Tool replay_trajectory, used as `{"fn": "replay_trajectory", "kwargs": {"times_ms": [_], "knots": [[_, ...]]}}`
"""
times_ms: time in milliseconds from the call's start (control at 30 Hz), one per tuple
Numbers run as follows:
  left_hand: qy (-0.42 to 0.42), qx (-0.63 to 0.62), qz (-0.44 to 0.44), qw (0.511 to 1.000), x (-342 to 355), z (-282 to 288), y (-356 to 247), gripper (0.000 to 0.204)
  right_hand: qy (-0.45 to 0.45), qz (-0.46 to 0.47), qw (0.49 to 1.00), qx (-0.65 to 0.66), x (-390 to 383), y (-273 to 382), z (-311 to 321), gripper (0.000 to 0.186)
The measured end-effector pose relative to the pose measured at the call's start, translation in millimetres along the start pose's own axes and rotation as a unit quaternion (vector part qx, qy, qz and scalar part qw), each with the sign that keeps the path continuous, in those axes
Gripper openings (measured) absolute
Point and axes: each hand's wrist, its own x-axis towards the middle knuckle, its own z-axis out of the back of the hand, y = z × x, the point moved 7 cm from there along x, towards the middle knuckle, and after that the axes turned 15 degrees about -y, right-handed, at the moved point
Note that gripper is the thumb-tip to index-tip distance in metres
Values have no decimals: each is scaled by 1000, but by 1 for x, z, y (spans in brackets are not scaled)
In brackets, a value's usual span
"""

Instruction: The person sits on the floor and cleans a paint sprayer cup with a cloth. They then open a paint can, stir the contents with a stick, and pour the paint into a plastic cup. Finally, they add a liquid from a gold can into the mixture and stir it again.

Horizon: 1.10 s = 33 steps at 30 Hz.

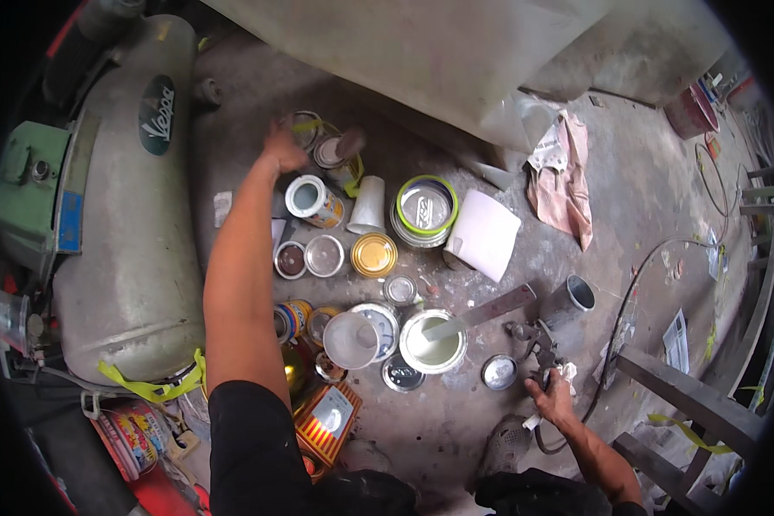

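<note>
My left hand [282, 148] reaches among small cans [327, 155] at the upper middle; its fingers are blurred, so their grip is unclear. My right hand [549, 394] grips a metal spray gun [537, 344] with a hose, with crumpled white material at the fingers. Beside the gun stand a grey cup [580, 292] and a small lid [499, 371]. An open can of pale paint [430, 353] holds a flat stick [490, 314]. Several tins surround it, including a gold-lidded one [374, 254], a green-rimmed one [423, 206] and a clear cup [351, 340].
A large tank [125, 275] lies at the left, a grey panel [456, 52] across the top. A pink cloth [559, 206] and bucket [688, 113] are at upper right. A hose [654, 254] crosses the floor toward a metal frame [679, 387] at right.
</note>
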Motion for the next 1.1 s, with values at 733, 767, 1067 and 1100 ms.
{"fn": "replay_trajectory", "kwargs": {"times_ms": [733,767,1067,1100], "knots": [[-208,108,29,972,-65,116,-53,117,39,67,996,39,-17,59,9,68],[-200,120,25,972,-64,125,-57,117,47,69,996,34,-17,55,5,69],[-137,124,66,980,-93,131,-35,120,55,166,984,-36,-9,67,8,73],[-131,126,70,981,-98,131,-26,120,81,194,975,-71,-10,78,20,73]]}}
